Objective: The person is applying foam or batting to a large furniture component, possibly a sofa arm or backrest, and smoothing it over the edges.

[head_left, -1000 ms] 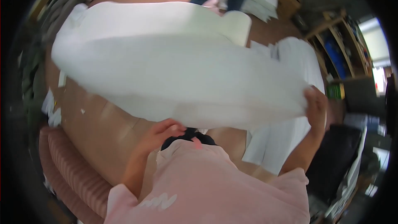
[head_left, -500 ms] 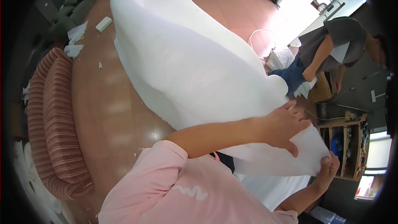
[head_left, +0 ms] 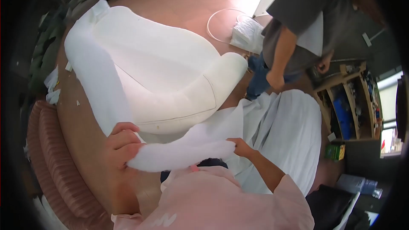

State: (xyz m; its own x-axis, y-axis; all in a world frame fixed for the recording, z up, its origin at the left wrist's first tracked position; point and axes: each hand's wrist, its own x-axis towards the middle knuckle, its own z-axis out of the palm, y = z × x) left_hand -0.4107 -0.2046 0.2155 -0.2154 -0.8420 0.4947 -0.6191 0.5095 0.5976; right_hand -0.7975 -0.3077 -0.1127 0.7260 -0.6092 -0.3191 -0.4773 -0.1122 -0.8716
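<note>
A sheet of soft white batting (head_left: 183, 154) stretches between my hands, close in front of my body. My left hand (head_left: 123, 147) has its fingers curled round the left end of the sheet. At the opposite end my right hand (head_left: 241, 148) pinches the edge between thumb and fingers. Just beyond lies a large curved off-white foam sofa body (head_left: 170, 68), with dark lines drawn along its near part. More batting (head_left: 100, 76) lies along its left side, running from the far end toward my left hand.
A person in a grey shirt (head_left: 294, 34) stands at the right. Near my right arm, white cloth (head_left: 294, 132) hangs in folds. A striped reddish sofa piece (head_left: 59, 153) is at the left. Wooden shelves (head_left: 345, 106) stand at the right, and a white bag (head_left: 247, 34) lies on the floor.
The batting that covered the foam body is drawn back to the left and toward me, baring the foam. My left hand has moved left and closed on the sheet. The view has shifted.
</note>
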